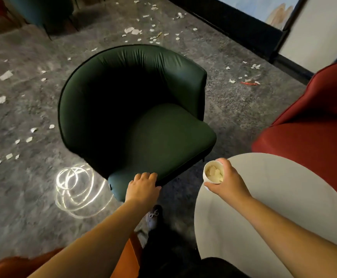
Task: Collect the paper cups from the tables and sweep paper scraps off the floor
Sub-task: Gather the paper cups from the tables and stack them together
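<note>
My right hand [228, 182] grips a white paper cup [213, 173] holding crumpled paper, at the near-left edge of the round white table [284, 207]. My left hand [143, 186] is curled over the front arm end of a dark green armchair [135, 117]. White paper scraps [5, 75] lie scattered over the grey floor, to the left of the chair and beyond it [132, 31], with more at the right [251, 79] near a red strip of litter.
A red armchair [312, 127] stands behind the table at right. An orange seat [127, 255] is at the bottom left. A dark wall base [233, 23] runs along the far right. My shoe [153, 217] shows between chair and table. A light reflection [77, 189] glares on the floor.
</note>
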Tool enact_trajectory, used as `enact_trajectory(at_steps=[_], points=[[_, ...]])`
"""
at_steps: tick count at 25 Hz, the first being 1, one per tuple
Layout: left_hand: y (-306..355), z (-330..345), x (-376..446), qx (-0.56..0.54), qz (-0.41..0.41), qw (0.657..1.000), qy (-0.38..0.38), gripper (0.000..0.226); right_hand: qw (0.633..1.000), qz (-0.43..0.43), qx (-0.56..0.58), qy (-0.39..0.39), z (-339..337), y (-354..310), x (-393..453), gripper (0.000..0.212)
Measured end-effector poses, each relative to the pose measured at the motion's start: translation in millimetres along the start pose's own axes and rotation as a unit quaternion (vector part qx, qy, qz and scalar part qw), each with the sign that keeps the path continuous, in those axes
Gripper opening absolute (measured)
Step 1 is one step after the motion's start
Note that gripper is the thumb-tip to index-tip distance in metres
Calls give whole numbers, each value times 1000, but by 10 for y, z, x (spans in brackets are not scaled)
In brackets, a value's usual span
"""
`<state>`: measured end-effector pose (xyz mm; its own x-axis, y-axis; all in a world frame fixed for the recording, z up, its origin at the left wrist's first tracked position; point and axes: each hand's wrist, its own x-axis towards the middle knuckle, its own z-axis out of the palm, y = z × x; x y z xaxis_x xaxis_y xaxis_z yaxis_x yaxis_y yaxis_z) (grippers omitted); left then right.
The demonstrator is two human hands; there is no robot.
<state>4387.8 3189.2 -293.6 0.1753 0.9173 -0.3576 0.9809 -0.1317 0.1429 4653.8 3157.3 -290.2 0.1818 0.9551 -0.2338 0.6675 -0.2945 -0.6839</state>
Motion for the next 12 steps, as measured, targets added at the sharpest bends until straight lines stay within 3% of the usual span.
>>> enact_trajectory(at_steps=[12], points=[[-489,-997,2160,67,125,990,17,54,986,114,52,106,151,-784,1620,71]])
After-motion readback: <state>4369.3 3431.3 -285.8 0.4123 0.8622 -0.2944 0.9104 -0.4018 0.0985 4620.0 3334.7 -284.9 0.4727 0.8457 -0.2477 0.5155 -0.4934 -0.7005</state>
